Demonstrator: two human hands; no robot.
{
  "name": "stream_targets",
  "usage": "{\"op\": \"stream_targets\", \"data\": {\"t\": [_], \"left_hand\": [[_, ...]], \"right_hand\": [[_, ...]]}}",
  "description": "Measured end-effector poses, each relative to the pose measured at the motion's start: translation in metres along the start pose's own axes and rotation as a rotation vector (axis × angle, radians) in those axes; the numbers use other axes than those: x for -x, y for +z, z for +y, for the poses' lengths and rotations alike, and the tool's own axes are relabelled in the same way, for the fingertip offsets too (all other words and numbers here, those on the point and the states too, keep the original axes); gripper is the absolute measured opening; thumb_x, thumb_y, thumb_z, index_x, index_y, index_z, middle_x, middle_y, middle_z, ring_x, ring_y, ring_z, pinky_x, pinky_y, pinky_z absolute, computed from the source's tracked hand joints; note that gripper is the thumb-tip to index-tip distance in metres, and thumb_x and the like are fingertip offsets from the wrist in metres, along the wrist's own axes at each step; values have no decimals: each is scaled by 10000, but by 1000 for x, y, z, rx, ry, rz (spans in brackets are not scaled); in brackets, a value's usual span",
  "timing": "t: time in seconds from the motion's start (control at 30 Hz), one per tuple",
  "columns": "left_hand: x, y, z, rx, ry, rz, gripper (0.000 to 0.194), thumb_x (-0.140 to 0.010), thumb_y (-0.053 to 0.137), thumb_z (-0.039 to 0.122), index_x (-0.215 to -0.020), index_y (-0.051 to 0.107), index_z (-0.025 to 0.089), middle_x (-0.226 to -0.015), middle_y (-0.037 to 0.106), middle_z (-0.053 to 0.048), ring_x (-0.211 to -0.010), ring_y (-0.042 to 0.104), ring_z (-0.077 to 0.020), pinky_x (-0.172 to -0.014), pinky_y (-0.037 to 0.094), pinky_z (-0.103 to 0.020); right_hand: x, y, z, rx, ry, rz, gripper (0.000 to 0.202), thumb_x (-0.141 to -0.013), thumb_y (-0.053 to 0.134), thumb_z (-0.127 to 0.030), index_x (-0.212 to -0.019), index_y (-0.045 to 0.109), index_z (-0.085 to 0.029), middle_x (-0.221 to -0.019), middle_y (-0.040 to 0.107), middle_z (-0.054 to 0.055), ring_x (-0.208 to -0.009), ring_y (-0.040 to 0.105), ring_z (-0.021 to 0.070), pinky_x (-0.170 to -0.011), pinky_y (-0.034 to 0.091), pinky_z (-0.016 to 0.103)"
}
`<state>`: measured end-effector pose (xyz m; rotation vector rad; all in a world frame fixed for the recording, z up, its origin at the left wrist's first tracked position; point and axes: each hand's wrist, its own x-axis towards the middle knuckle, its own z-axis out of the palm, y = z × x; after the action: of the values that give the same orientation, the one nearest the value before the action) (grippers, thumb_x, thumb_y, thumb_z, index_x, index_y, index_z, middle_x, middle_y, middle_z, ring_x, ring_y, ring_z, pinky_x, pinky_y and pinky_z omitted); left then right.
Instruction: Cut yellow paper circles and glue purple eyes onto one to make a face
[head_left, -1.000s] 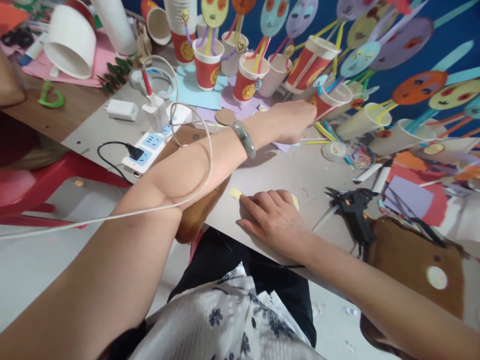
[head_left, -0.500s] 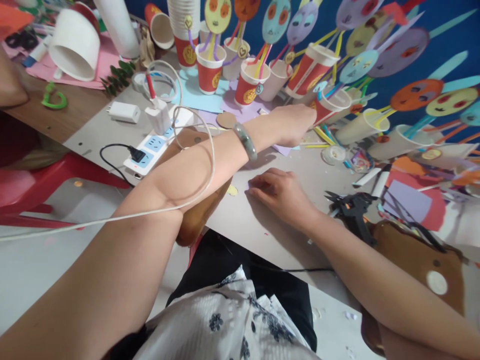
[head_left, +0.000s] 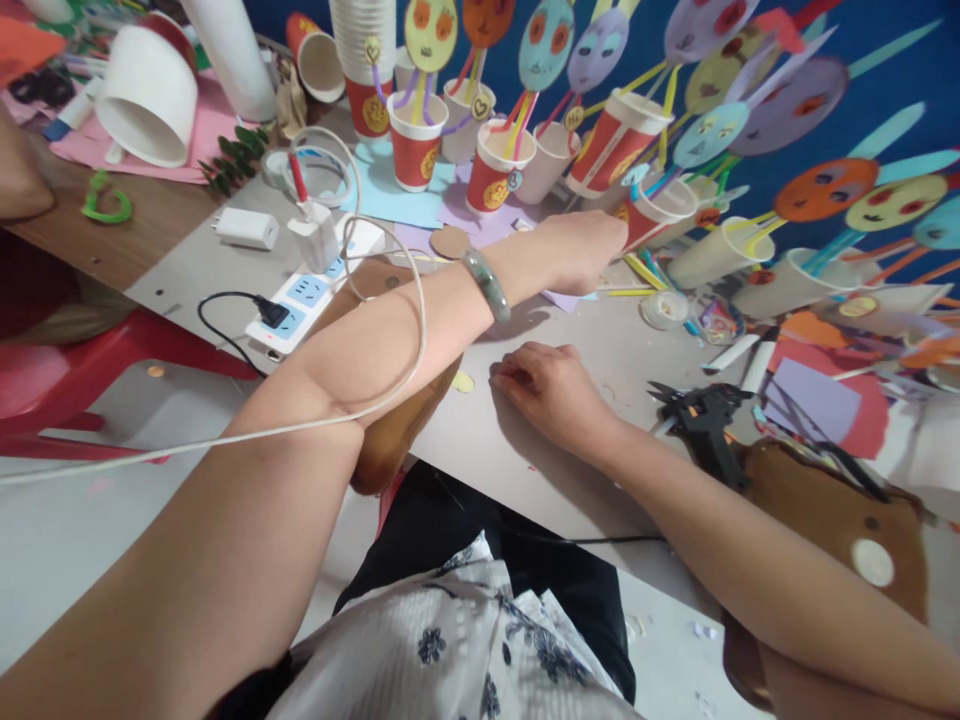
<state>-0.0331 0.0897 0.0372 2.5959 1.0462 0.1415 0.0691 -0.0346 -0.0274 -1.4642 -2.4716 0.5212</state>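
The left hand (head_left: 589, 250) reaches across the pale grey desk (head_left: 480, 435), its fingers turned away and mostly hidden; how far open it is, and whether it grips anything, I cannot tell. At its two o'clock, right against the fingers in this view, a tilted red paper cup with a white rim (head_left: 643, 218) carries coloured stalks. A mottled green bangle (head_left: 487, 285) circles the left wrist, and a thin white cable (head_left: 422, 330) passes over the forearm.

The right hand (head_left: 559, 400) rests on the desk, loosely curled, thumb and fingertips close together; whether something small sits inside it is hidden. At its nine o'clock, apart from it, lies a small pale yellow flat piece (head_left: 463, 382), partly covered by the left forearm. At three o'clock is a black glue gun (head_left: 709, 430); at two o'clock, a small round clear container (head_left: 664, 310). Between nine and ten o'clock, beyond the left forearm, sits a white power strip with blue socket faces (head_left: 307, 290).
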Motion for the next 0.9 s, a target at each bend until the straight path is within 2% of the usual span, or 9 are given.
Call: {"op": "stream_targets", "data": {"t": [0.1, 0.23, 0.3, 0.37, 0.43, 0.53, 0.63, 0.8, 0.9], "left_hand": [[-2, 1, -2, -24, 23, 9, 392, -812, 545, 191, -1139, 760, 223, -1253, 739, -98, -1019, 647, -247, -832, 474, -395], [-4, 1, -1, 72, 88, -7, 356, -763, 569, 126, -1040, 789, 86, -1077, 773, -183, -933, 691, -255, -790, 476, -367], [-3, 0, 2, 212, 122, -120, 343, -766, 582, 140, -1031, 785, 61, -988, 779, -171, -831, 702, -223, -736, 484, -330], [-2, 1, 6, 365, 134, -269, 348, -779, 598, 190, -1057, 779, 84, -961, 779, -137, -774, 696, -194, -704, 488, -305], [-3, 5, 8, 426, 102, -382, 361, -766, 606, 196, -1077, 776, 124, -924, 777, -100, -760, 688, -178, -711, 494, -294], [-5, 10, 9, 378, 48, -495, 411, -714, 623, 157, -1099, 768, 157, -849, 760, -60, -741, 669, -160, -723, 496, -278], [-7, 13, 9, 287, 61, -569, 422, -698, 653, 194, -1103, 766, 156, -870, 752, -58, -773, 664, -170, -754, 504, -290], [-5, 13, 14, 96, 68, -518, 396, -680, 721, 230, -1058, 771, 124, -937, 755, -91, -791, 650, -200, -749, 495, -315], [0, 11, 22, 9, 27, -544, 427, -664, 761, 243, -1077, 770, 139, -957, 756, -80, -789, 646, -210, -726, 474, -314]], "right_hand": [[5, -8, 5, -39, 17, 30, 149, -870, 565, -216, -759, 660, -187, -776, 720, 83, -679, 627, 210, -729, 439, 376], [22, -31, 22, -187, 125, 120, 147, -872, 612, -309, -767, 659, -219, -731, 719, 54, -651, 628, 205, -641, 457, 343], [33, -41, 35, -271, 221, 174, 145, -855, 648, -342, -769, 662, -226, -717, 718, 39, -634, 623, 194, -597, 454, 323], [43, -47, 48, -362, 317, 244, 161, -832, 683, -361, -755, 659, -222, -699, 712, 32, -608, 610, 178, -585, 457, 315], [50, -49, 60, -472, 409, 307, 188, -813, 709, -380, -743, 654, -214, -674, 703, 30, -573, 593, 162, -566, 455, 305], [55, -46, 68, -575, 481, 333, 215, -770, 750, -385, -720, 645, -204, -630, 679, 19, -528, 568, 140, -523, 434, 281], [57, -46, 66, -548, 464, 284, 208, -749, 773, -379, -718, 665, -204, -619, 663, 9, -522, 552, 129, -512, 423, 270], [61, -48, 63, -510, 385, 264, 224, -734, 802, -402, -728, 664, -225, -648, 680, 14, -556, 560, 147, -531, 450, 284], [64, -47, 67, -520, 352, 256, 220, -741, 799, -401, -799, 682, -225, -692, 704, 24, -593, 585, 161, -567, 477, 297]]}}
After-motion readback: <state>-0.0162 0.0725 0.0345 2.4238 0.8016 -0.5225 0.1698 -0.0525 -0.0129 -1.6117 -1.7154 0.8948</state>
